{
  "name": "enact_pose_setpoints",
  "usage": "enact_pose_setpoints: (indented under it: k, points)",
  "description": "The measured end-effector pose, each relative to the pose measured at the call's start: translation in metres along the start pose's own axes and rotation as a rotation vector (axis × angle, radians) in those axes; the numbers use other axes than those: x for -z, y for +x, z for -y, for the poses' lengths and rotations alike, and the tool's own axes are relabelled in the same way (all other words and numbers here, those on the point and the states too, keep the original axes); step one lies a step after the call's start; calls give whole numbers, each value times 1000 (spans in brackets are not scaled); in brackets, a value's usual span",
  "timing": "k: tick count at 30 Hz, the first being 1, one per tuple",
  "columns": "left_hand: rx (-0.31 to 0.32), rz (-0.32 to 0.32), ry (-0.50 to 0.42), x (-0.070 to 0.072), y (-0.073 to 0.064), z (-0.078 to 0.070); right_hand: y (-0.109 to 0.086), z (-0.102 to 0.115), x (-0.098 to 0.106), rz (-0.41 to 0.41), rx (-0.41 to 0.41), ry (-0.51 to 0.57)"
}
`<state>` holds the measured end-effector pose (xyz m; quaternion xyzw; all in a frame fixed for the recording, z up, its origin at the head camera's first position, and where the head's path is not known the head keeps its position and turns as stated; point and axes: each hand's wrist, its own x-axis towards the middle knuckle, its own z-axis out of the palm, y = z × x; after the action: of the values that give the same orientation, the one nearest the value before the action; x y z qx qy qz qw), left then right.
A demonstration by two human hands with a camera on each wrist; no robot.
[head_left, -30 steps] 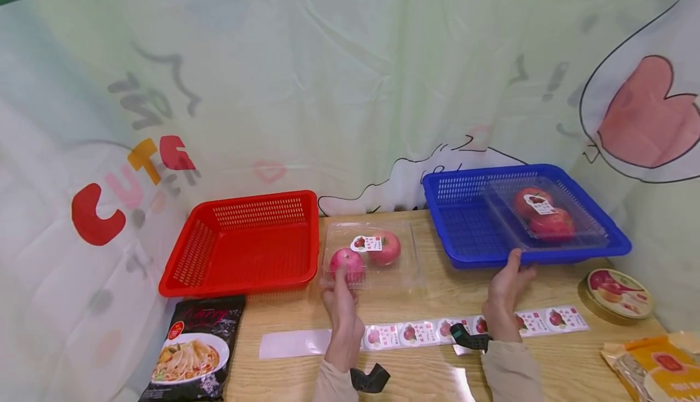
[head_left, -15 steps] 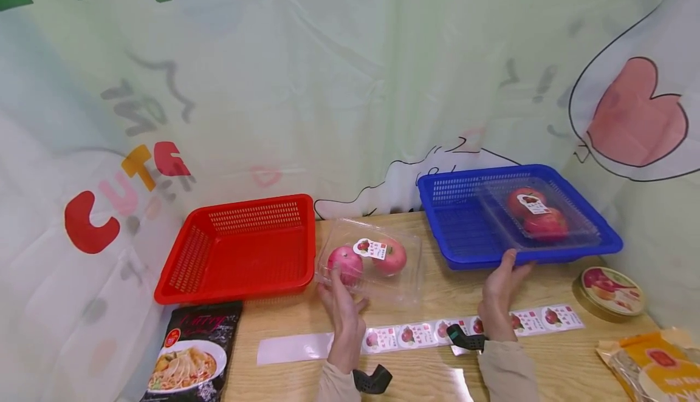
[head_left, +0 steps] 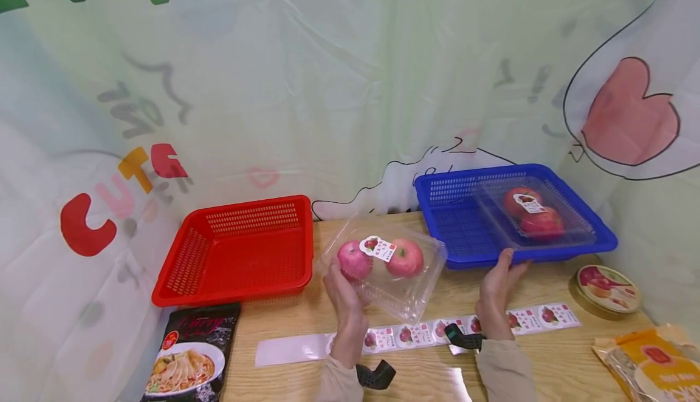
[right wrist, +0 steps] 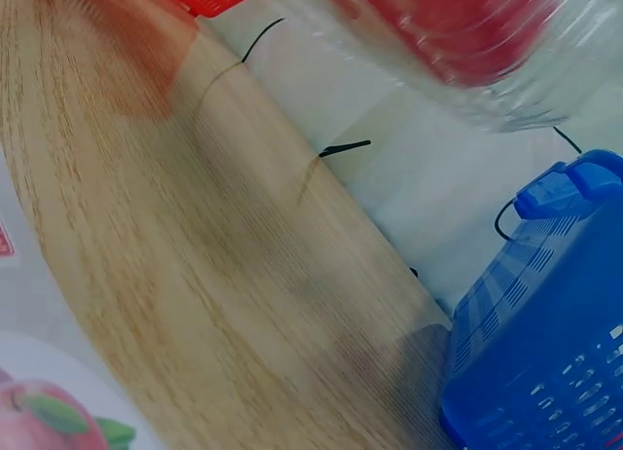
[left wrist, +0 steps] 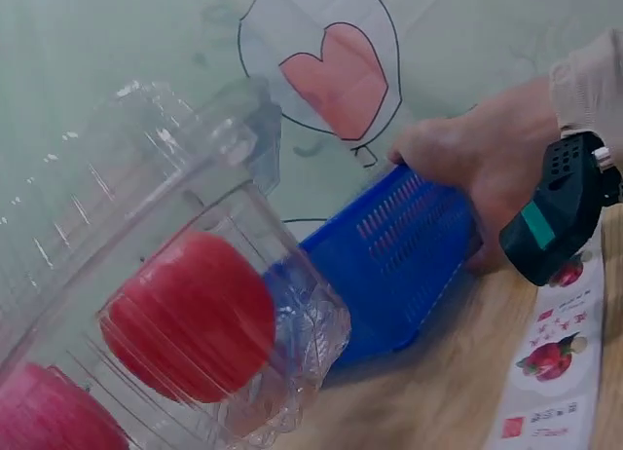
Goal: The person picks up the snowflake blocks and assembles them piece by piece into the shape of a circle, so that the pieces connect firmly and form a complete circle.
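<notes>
My left hand [head_left: 346, 296] holds a clear plastic clamshell box [head_left: 407, 296] by its near left corner. The box is off the table and turned at an angle, with two red apples [head_left: 405, 258] inside and a fruit label [head_left: 377, 248] on its lid. At the right, my right hand [head_left: 496, 292] grips the near rim of a blue plastic basket [head_left: 454, 226], thumb up at the rim. Inside that basket, on its right side, lies another labelled clear box [head_left: 571, 229] with two apples. In the left wrist view the right hand [left wrist: 487, 163] is at the basket's edge.
A red basket [head_left: 257, 262] stands at the back left. A black noodle packet [head_left: 188, 353] lies in front of it. A strip of apple labels [head_left: 412, 335] crosses the table. On the right are a round tin [head_left: 607, 289] and an orange packet [head_left: 651, 359]. A printed curtain hangs behind.
My left hand has lifted the clamshell box off the table, turned it clockwise and moved it a little right, towards the blue basket. My right hand has stayed at the basket's rim.
</notes>
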<state>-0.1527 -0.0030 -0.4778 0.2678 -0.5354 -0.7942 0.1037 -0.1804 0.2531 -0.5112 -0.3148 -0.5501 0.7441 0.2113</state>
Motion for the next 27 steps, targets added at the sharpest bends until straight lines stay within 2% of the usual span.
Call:
enact_pose_setpoints:
  k: [5,12,18,21,27]
  points:
    - [-64,16,32,-12,-1,-16,-1,0,0,-1,-23,-24]
    - [-81,135,68,-36,1,-48,-3,2,0,3,-19,-17]
    - [-133,243,78,-64,2,-71,-3,3,-1,-12,11,-8]
    - [-117,270,76,-77,1,-79,-1,2,-1,-17,17,-13]
    - [-37,262,150,-103,-5,-87,0,-1,0,-10,20,-12]
